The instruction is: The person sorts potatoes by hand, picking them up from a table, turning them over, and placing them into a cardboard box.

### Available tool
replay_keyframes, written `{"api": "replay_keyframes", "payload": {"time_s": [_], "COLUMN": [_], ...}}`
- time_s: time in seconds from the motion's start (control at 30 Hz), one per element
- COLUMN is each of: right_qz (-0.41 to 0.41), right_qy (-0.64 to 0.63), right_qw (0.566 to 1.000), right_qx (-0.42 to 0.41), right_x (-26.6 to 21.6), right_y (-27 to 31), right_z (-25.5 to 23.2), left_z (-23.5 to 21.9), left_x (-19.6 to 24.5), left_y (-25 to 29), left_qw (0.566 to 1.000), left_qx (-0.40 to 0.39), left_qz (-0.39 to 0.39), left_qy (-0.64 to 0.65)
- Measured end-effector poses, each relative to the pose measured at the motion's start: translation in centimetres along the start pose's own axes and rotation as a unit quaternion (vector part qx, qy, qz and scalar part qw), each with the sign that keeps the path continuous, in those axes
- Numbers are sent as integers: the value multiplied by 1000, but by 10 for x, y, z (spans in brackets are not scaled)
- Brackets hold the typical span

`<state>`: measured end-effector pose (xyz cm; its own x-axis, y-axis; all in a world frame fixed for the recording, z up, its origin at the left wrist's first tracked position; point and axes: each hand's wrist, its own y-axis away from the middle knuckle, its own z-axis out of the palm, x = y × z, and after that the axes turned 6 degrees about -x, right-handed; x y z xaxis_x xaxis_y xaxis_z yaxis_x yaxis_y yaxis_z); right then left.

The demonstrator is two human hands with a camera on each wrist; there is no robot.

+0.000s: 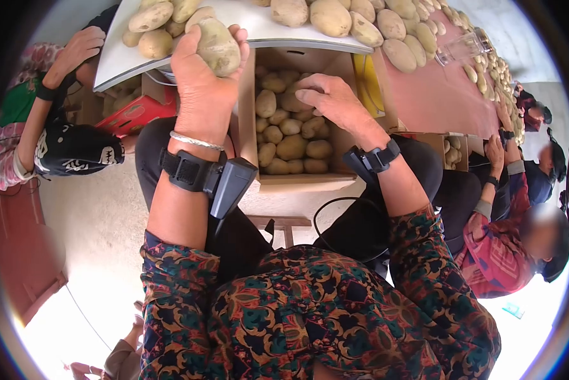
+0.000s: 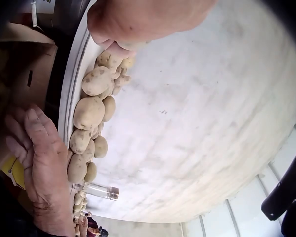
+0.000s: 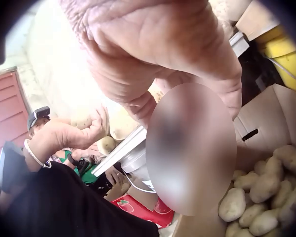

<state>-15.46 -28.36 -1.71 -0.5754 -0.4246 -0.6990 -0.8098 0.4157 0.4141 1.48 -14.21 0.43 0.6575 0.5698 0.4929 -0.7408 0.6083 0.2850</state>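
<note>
My left hand (image 1: 205,82) grips a large tan potato (image 1: 218,47), fingers and thumb round its sides, raised at the front edge of the white tabletop (image 1: 116,60). In the left wrist view that hand (image 2: 145,22) covers most of its potato. My right hand (image 1: 341,104) hovers over the open cardboard box (image 1: 306,183), its fingers loosely bent and nothing visible in them. Below it lie many potatoes (image 1: 291,147) inside the box. A blurred oval hides the area beneath the right fingers (image 3: 148,106) in the right wrist view.
Potatoes (image 1: 330,18) line the tabletop, with a clear glass jar (image 1: 461,47) on the reddish surface at right. A red carton (image 1: 139,114) and a person in a black cap (image 1: 78,149) are at left. Other people (image 1: 506,247) sit at right. A yellow object (image 1: 368,82) stands beside the box.
</note>
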Motion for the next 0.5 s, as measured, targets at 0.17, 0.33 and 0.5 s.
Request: {"api": "replay_keyframes", "payload": {"time_s": [0.17,0.33,0.5], "right_qz": [-26,-67,-56], "right_qy": [17,67,12], "right_qw": [999,992,993], "right_qx": [8,85,106], "right_x": [-4,-13,-13], "right_y": [-5,-6,-13], "right_z": [14,21,24], "left_z": [-4,-11,-15], "left_x": [0,-10,-27], "left_y": [-3,-2,-6], "left_qw": [999,994,994], "left_qx": [15,37,14], "left_qz": [-36,-98,-100], "left_qy": [38,13,28]}}
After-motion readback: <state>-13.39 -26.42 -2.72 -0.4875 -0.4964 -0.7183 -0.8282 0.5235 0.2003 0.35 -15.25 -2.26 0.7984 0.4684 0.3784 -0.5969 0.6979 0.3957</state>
